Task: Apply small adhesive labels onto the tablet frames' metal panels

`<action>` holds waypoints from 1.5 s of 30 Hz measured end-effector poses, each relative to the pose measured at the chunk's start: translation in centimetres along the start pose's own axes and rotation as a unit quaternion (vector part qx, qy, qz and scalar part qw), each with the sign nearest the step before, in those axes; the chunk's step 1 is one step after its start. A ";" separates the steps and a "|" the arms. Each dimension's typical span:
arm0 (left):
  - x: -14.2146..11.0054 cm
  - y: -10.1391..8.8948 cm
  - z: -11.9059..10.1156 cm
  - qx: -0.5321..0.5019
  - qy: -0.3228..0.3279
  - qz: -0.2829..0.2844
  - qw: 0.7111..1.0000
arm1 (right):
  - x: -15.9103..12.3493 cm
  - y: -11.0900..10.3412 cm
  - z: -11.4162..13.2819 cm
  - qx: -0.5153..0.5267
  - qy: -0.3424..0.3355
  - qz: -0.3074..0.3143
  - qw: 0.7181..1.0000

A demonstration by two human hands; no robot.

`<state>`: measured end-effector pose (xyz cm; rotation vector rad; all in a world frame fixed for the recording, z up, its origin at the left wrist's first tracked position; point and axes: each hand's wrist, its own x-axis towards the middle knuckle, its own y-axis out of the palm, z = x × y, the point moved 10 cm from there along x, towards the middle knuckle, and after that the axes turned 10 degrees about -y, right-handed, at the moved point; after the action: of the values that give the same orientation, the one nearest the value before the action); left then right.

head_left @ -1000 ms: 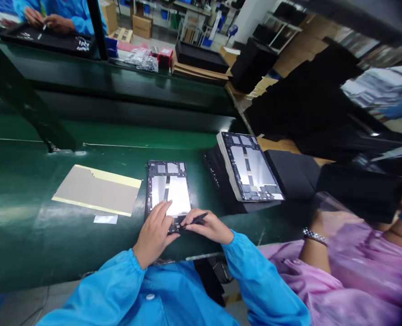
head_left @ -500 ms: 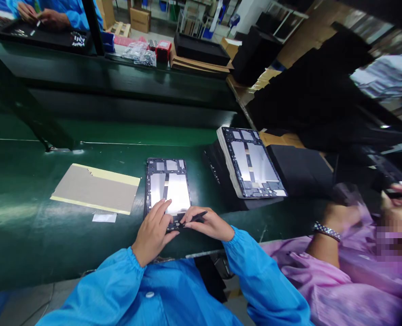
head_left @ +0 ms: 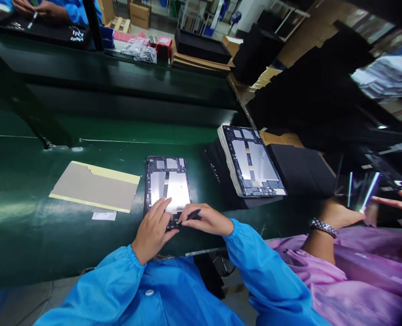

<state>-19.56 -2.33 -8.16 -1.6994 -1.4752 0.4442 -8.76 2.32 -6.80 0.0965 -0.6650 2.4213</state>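
Resting on the near part of an opened tablet, the left hand has its fingers on the tablet's near left part; from where I stand I cannot tell whether the fingertips pinch anything. The right hand is closed around a slim dark tool, fingertips together at the tablet's near edge; the working tip is hidden. Tablet lies on the green bench, back parts facing up, directly before the person.

Risks (my judgement): a slip of the tool could scratch the bright plate or nick a connector, the cause being too much force or a steep angle. If the left hand lets up, the tablet could skid on the smooth bench. The upper tablet on the stack at right sits tilted; a knock from an elbow could slide it off.

Count: opened tablets with insides showing, two (one under the hands, one on the stack; those beneath not countable). Dark tool, one. Grey sheet with yellow edges, one, to the left. White slip, one, just beside the sheet's near edge. Pink-sleeved co-worker, one, at right, with clear film in hand.
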 end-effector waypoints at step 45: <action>-1.5 -0.4 -3.0 0.106 0.150 -0.017 0.983 | -4.8 -2.3 -3.6 0.144 0.086 -0.278 0.946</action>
<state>-18.08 -4.80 -6.44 -1.4952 -1.1929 0.2995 -3.22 3.00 -9.99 0.1660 -0.1623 1.9300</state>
